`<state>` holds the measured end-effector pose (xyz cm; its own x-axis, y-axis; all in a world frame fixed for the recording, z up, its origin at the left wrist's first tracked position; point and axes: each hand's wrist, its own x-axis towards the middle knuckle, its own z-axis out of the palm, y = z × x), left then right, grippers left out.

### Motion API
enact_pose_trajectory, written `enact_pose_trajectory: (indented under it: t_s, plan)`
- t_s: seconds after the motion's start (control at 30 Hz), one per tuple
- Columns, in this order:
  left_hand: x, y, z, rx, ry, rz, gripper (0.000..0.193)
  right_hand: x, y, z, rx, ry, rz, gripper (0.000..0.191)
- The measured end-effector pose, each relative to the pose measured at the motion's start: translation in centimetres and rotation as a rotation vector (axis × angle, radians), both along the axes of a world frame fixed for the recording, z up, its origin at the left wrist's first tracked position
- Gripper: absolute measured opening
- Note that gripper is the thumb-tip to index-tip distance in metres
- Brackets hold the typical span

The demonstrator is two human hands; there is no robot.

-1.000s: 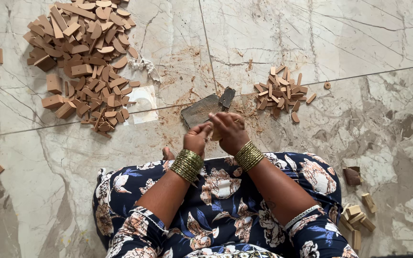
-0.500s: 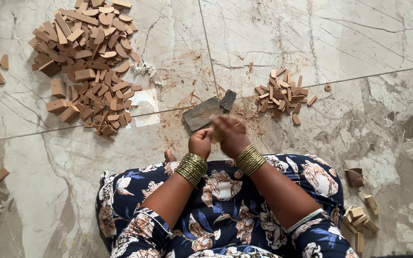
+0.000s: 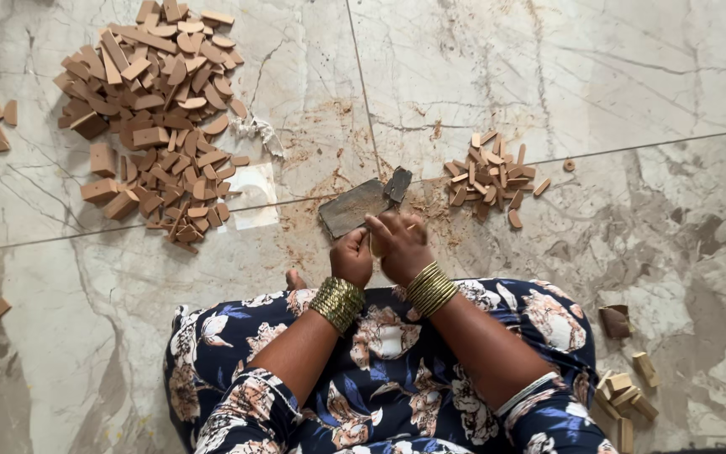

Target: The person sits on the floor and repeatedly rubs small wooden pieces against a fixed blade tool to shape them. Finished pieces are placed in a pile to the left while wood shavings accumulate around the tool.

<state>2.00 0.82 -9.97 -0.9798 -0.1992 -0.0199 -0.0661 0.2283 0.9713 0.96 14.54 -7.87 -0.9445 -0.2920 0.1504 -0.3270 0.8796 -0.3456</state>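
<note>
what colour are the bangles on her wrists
Gold-coloured bangles, stacked on both wrists; clearest in the head view.

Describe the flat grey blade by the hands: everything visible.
The flat grey blade is a broad, roughly rectangular slab, dull grey with brownish dust or rust, metal by the look of it. A darker, narrower piece sticks out at its upper right end, perhaps a handle or mount. It stands tilted on the marble floor, amid brown dust. The left hand and right hand meet at its lower right edge; the fingers hide the contact, so whether they touch it is unclear.
</note>
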Motion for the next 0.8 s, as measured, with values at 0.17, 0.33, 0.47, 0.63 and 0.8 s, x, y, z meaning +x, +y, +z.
enact_pose_trajectory:
  t_s: [0.17,0.33,0.47,0.63,0.8]
  plan:
    - [-0.1,-0.2,0.9,0.027,-0.035,-0.016,0.017,-1.6,1.4,1.3,0.085,-0.270,-0.164,0.056]
    - [-0.6,-0.4,0.4,0.148,-0.016,-0.015,0.016,-1.9,3.0,1.9,-0.058,-0.167,-0.197,0.062]
    - [-0.4,0.0,-0.9,0.003,0.071,-0.009,0.016,-0.6,0.8,1.3,-0.011,-0.002,0.089,0.062]
    - [-1.4,-1.1,-1.8,0.340,-0.004,0.059,0.017,-2.7,1.6,1.9,-0.009,-0.391,-0.195,0.045]
    - [-1.9,-1.6,-1.4,0.315,-0.060,-0.010,0.018,-2.2,2.4,2.9,-0.463,-0.207,-0.057,0.032]
